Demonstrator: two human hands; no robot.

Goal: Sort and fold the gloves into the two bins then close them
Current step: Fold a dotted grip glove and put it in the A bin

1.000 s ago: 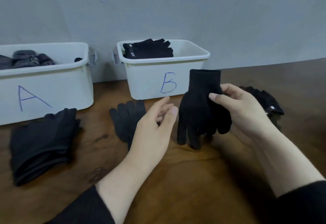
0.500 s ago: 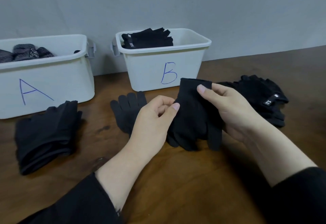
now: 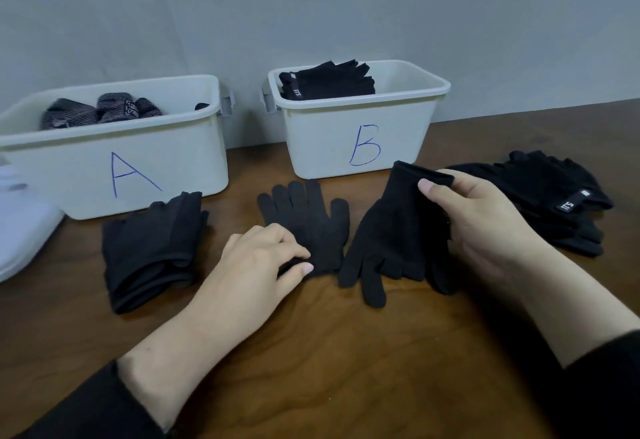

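- At the far left edge of the frame lies a white object [image 3: 20, 231], blurred and partly cut off (what it is cannot be told).
- Bin A [image 3: 166, 175], a white plastic tub marked with a blue "A", stands in the upper left on the wooden table [image 3: 329, 352]; striped grey gloves [image 3: 104, 113] lie inside it.
- Just in front of bin A, lower left of centre, sits a folded stack of black gloves [image 3: 152, 248] on the table.
- The left hand [image 3: 256, 265] reaches in from the lower left; its curled fingers and thumb pinch the cuff end of a flat black glove [image 3: 308, 220], which lies on the table at centre with its fingers pointing toward the bins.
- Bin B [image 3: 332, 141], a white tub marked with a blue "B", stands at upper centre, just behind the flat glove; folded black gloves with a small label [image 3: 329, 82] fill its left part.
- The right hand [image 3: 481, 231], right of centre, grips the cuff of a second black glove [image 3: 391, 238] between thumb and fingers (cuff raised, fingertips trailing down onto the table), just beside the flat glove.
- At the right of the frame, behind the right hand, lies a loose pile of black gloves [image 3: 554, 196], one showing a white-lettered tag.
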